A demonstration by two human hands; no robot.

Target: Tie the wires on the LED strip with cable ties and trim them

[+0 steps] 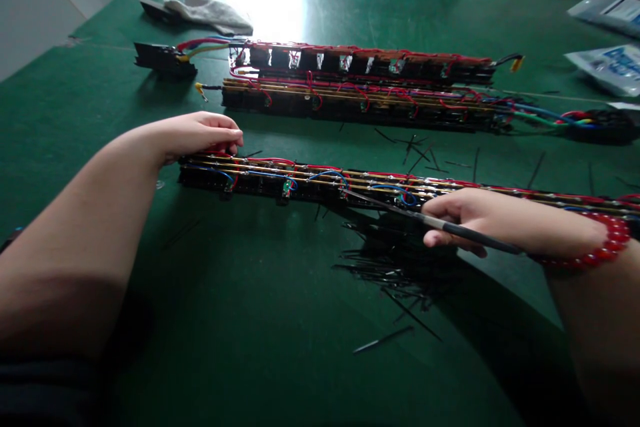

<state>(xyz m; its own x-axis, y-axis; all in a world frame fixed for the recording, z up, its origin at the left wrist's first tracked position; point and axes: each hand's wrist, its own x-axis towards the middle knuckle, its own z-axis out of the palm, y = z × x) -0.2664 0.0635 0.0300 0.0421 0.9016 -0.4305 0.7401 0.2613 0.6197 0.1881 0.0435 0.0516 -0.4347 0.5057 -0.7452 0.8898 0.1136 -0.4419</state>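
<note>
A long black bar (pixel 320 188) carries brass-coloured rods, red and blue wires and small green circuit boards, and lies across the table in front of me. At its left end is my left hand (pixel 213 133), with curled fingers closed at the bar's far edge; the fingertips are partly hidden. My right hand (pixel 460 220) is closed on slim dark tweezers (pixel 450 229). Their tips point left and reach the near side of the bar, by a small board and a blue wire. Whether the tips grip anything is too small to tell.
Two similar wired bars (pixel 360 103) lie farther back, with cable bundles at their ends. Thin black strips (pixel 390 267) are heaped and scattered on the green table (pixel 240 320). A grey cloth glove (pixel 207 10) lies at the back left, plastic packets (pixel 607 67) at the right.
</note>
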